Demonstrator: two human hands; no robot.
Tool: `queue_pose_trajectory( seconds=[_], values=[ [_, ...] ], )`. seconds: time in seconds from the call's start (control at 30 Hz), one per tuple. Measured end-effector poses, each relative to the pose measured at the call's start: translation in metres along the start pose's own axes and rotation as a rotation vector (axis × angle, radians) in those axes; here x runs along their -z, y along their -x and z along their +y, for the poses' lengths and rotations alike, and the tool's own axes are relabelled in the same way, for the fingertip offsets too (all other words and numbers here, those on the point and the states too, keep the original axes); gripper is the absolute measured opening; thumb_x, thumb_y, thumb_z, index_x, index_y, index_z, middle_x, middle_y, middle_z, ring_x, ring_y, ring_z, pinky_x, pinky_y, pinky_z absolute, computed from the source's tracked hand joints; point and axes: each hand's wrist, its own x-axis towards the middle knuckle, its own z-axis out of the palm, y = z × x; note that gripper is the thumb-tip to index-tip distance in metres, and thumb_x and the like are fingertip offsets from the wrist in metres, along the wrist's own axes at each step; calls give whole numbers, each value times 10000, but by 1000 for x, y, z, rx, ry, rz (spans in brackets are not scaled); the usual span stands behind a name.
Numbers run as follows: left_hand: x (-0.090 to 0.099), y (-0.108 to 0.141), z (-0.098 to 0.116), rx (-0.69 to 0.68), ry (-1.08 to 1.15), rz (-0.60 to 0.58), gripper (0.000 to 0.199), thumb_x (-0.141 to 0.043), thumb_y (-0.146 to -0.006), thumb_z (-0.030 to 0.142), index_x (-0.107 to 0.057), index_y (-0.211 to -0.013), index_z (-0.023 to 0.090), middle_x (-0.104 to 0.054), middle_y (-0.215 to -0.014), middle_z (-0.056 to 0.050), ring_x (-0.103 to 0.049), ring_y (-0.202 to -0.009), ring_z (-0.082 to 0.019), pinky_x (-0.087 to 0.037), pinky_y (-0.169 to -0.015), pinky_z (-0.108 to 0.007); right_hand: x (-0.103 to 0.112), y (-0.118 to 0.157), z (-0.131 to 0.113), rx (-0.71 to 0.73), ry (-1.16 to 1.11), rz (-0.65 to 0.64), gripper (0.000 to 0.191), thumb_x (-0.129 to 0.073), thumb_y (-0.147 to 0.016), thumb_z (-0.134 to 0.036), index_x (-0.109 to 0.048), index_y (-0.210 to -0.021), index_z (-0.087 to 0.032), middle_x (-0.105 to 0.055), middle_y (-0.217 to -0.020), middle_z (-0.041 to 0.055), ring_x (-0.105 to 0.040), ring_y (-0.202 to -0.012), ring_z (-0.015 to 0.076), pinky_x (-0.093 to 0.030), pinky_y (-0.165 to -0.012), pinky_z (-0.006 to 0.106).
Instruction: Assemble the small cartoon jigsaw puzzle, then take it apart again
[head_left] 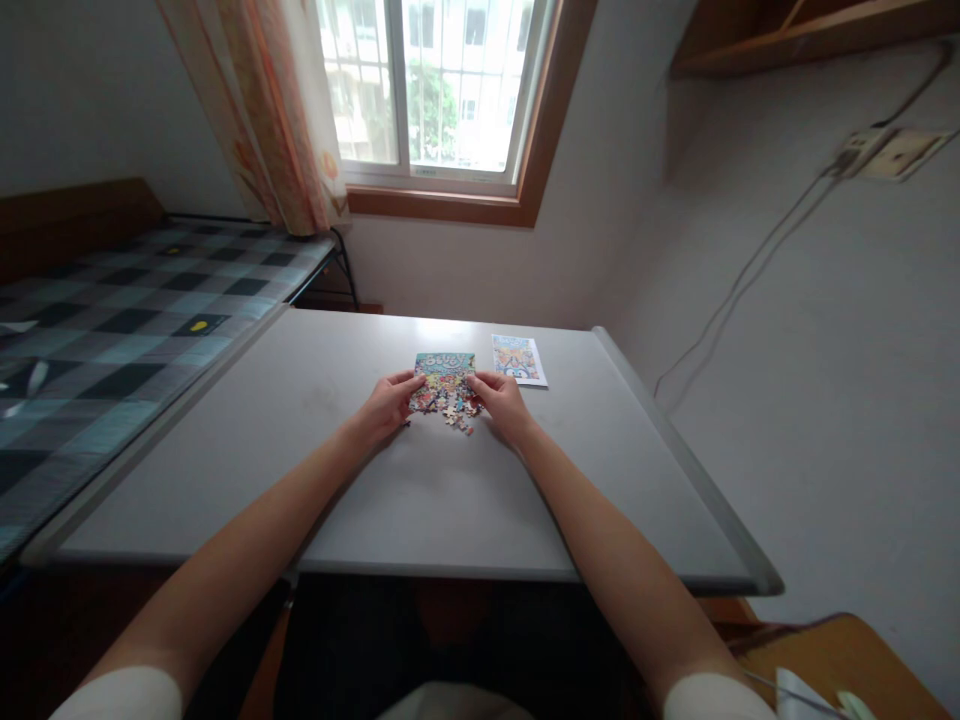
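Teal-topped card [445,370] sits between left grip [390,402] and right grip [504,402], both pinching its sides.

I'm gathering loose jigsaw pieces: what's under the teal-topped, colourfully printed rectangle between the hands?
Small multicoloured jigsaw pieces show at its near edge, on the smooth white table; whatever lies directly beneath the printed rectangle is covered.

Short off-white sleeves [124,695] leave both forearms [611,530] bare.
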Motion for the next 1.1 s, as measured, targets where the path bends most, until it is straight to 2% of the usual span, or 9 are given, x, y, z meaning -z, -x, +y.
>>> queue_pose_trajectory(
  seconds=[0.1, 0.2, 0.37, 0.5, 0.67, 0.8, 0.93, 1.0, 1.1],
  values=[
    [-2, 1, -1, -22, 14, 22, 153, -745, -715, 119, -675, -845, 78, -722, -757, -72, -665, -585, -123, -584, -586, -219, 0, -2, 1, -22, -62, 35, 446, -820, -518, -494, -690, -773, -153, -648, -669, 3, -536, -560, 97, -458, -529, 239],
    [-4, 2, 1, -22, 28, 50, 142, -748, -711, 104, -671, -828, 80, -722, -759, -68, -666, -589, -120, -580, -579, -210, 0, -3, 3, -49, -127, 12, 482, -849, -496, -436, -704, -867, -164, -699, -768, 29, -591, -622, 116, -496, -564, 249],
    [-3, 1, 3, -14, 60, 73, 148, -756, -719, 101, -653, -823, 91, -715, -748, -54, -670, -595, -116, -584, -592, -206, -1, -2, 3, -46, -172, -49, 431, -857, -486, -388, -701, -825, -173, -708, -781, 30, -637, -685, 140, -542, -654, 293],
    [-1, -1, 2, -23, 75, 97, 164, -750, -731, 110, -641, -852, 94, -713, -743, -49, -671, -582, -116, -586, -584, -214, 0, -1, 2, 10, -81, -51, 331, -804, -572, -387, -698, -808, -181, -692, -737, 17, -629, -656, 136, -531, -667, 306],
    [-1, -2, 2, -65, 80, 159, 172, -741, -709, 74, -632, -841, 92, -711, -723, -46, -657, -548, -113, -571, -543, -208, 4, -6, 5, 122, 101, 27, 222, -726, -628, -339, -669, -762, -170, -663, -708, 19, -602, -633, 138, -495, -637, 295],
    [-1, -3, 1, -97, 73, 164, 193, -744, -693, 78, -634, -851, 90, -713, -728, -48, -662, -564, -120, -574, -557, -217, 7, -6, 8, 223, 284, 104, 208, -657, -678, -325, -657, -814, -167, -644, -725, 21, -570, -612, 131, -477, -608, 285],
    [0, -3, 0, -106, 67, 136, 201, -730, -687, 78, -635, -864, 90, -715, -727, -47, -662, -565, -123, -573, -544, -217, 6, -1, 4, 313, 487, 90, 223, -604, -757, -351, -688, -871, -177, -665, -820, 47, -573, -648, 134, -487, -654, 299],
    [-1, -2, 0, -100, 60, 104, 217, -735, -678, 87, -638, -873, 89, -718, -735, -52, -665, -572, -128, -576, -547, -223, 5, 0, 2, 332, 505, 84, 255, -606, -778, -404, -698, -867, -183, -675, -884, 62, -588, -697, 143, -490, -689, 305],
    [-2, 1, 0, -64, 33, 37, 242, -749, -661, 98, -650, -882, 85, -722, -752, -64, -673, -594, -138, -584, -567, -232, 4, -1, 0, 278, 386, 89, 358, -585, -796, -512, -693, -866, -178, -678, -825, 58, -600, -707, 153, -486, -694, 306]
  ],
)
